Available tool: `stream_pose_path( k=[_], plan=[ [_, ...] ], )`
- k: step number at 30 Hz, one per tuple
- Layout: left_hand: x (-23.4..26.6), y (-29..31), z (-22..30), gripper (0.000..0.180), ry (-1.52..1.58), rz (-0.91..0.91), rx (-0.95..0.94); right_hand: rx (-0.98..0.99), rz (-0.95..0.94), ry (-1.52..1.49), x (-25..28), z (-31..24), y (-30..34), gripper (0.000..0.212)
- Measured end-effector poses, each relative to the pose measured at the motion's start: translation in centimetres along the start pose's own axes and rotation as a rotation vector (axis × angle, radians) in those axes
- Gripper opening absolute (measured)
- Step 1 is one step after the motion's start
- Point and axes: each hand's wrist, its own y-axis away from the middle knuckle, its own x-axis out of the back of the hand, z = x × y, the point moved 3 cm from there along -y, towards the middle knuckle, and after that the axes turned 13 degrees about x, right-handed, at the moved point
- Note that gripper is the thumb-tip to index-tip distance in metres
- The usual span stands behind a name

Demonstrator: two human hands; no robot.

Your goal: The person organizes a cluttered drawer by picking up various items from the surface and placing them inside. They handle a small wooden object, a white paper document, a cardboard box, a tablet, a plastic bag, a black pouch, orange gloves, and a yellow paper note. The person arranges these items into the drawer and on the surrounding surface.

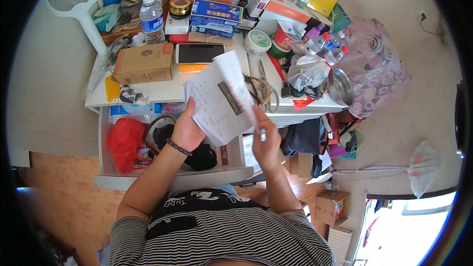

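A white booklet (209,108) with printed text and a dark picture is held up over the open drawer. My left hand (189,130) grips its lower left edge, thumb lying on the page; a dark bead bracelet is on that wrist. At the booklet's right edge my right hand (266,143) is closed, fingertips on a lifted, curling page. A small white bit shows by its fingers, too small to name. Just beyond the booklet lie a white phone (200,53) with a dark screen and a pair of scissors (264,76).
In the open drawer (123,181) below lie a red cloth item (125,144) and dark items. The crowded white cabinet top holds a brown carton (144,64), a water bottle (152,19), several boxes, a round tub (257,42) and a metal bowl (340,87). An electric swatter (79,7) stands left.
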Motion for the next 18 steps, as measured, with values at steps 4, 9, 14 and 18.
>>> stream_pose_path(
  k=[4, 9, 14, 18],
  plan=[
    [0.4, 1.1, 0.1, 0.057, 0.01, -0.003, -0.093, 0.243, -0.282, 0.239, -3.1, -1.9, 0.5, 0.036],
    [2.0, 2.0, 0.5, 0.049, -0.068, 0.044, -0.078, 0.264, -0.421, 0.15, -5.1, -1.9, 1.0, 0.037],
    [2.9, 2.6, 0.3, 0.046, -0.048, 0.004, -0.05, -0.156, -0.265, -0.19, -6.2, 0.1, 2.0, 0.04],
    [3.6, 3.2, -0.2, 0.048, -0.028, 0.018, -0.043, -0.492, -0.082, -0.158, -7.0, -0.7, -0.6, 0.044]
  ],
)
